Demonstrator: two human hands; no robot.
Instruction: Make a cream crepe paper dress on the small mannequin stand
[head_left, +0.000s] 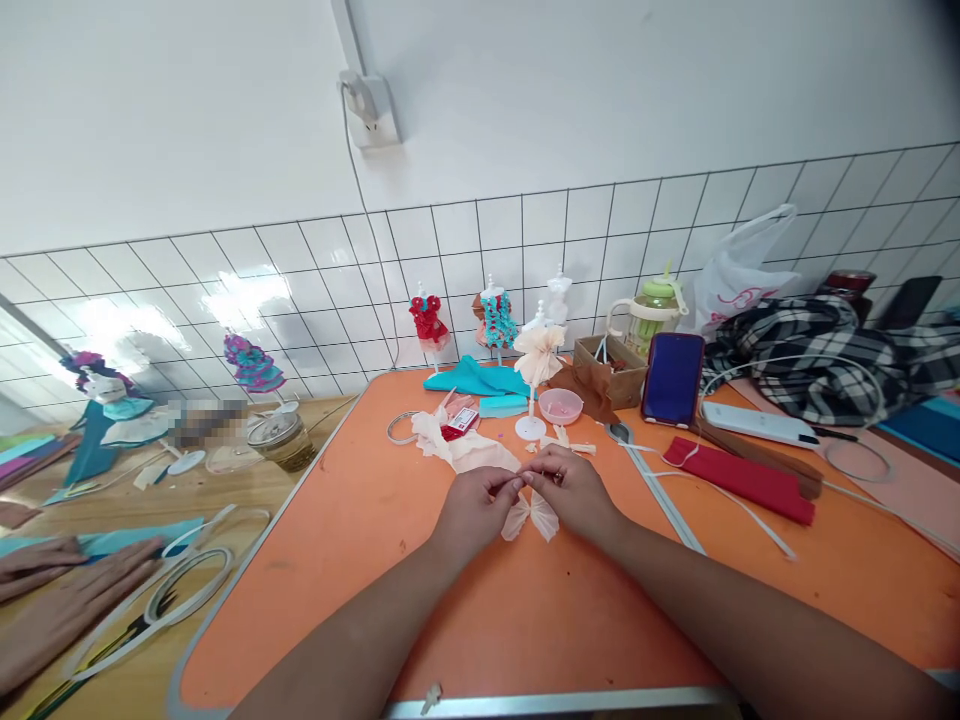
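Observation:
Over the orange table (337,590), my left hand (480,505) and my right hand (570,490) meet with fingertips pinched together. Between them hangs a cream crepe paper piece (531,517), gathered at the top and fanned out below like a bow. Both hands appear closed on its gathered end, though the exact grip is hidden by the fingers. Just beyond lies a larger cream crepe paper strip (480,452). A small white mannequin stand (531,428) wearing a cream ruffled paper dress (540,350) stands behind my hands.
Behind are a pink bowl (561,405), teal paper (480,378), dressed mannequins (498,320) and a cardboard box (611,372). To the right are a phone (673,378), red crepe paper (739,480) and a spoon-like metal item (619,432). A co-worker's hands (82,590) rest at the left.

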